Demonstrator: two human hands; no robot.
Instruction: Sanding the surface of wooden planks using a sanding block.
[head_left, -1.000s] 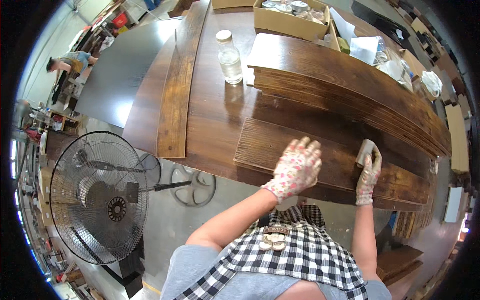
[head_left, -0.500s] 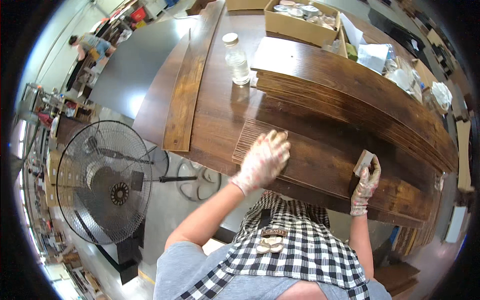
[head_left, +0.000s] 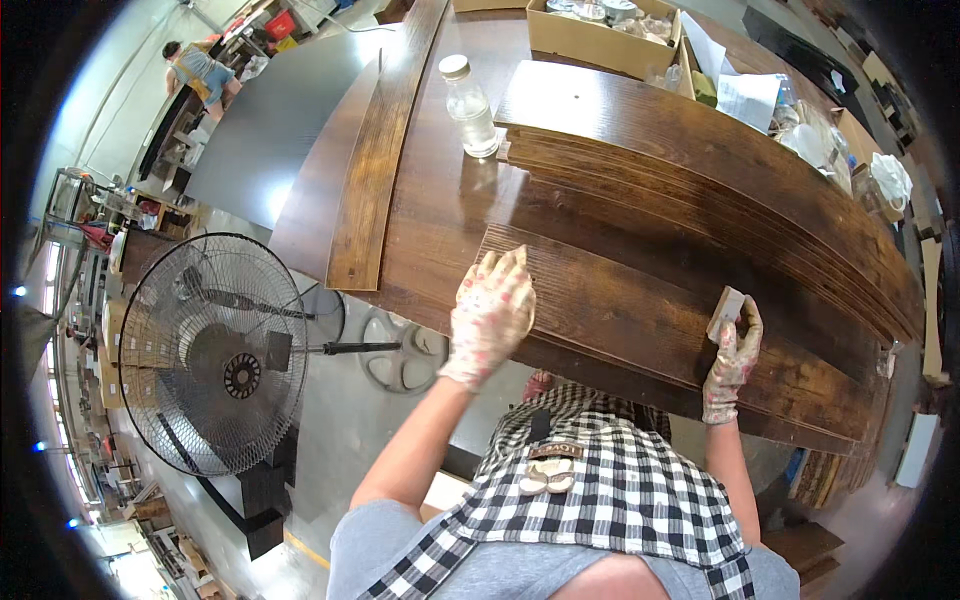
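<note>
On the table in front of me lies a dark brown wood-grain board (head_left: pixel 620 300). My left hand (head_left: pixel 490 315), in a pale glove with red patterning, is at the board's left end with its fingers bent together. A tan pointed bit shows past those fingers; what it belongs to is unclear. My right hand (head_left: pixel 734 362), gloved alike, is closed around a small pale rectangular block (head_left: pixel 726 312) near the board's right part. Beyond the board rises a stack of similar brown boards (head_left: pixel 700 140).
A clear capped bottle (head_left: pixel 470 110) stands left of the stack. Further left lies a long narrow plank (head_left: pixel 375 170). A cardboard box (head_left: pixel 600 42) of small items sits at the back. A caged floor fan (head_left: pixel 215 350) stands left; another person (head_left: pixel 205 75) is far off.
My left hand has shifted left and slightly nearer, off the board's face to its end. My right hand keeps the block in nearly the same place. The view has moved slightly.
</note>
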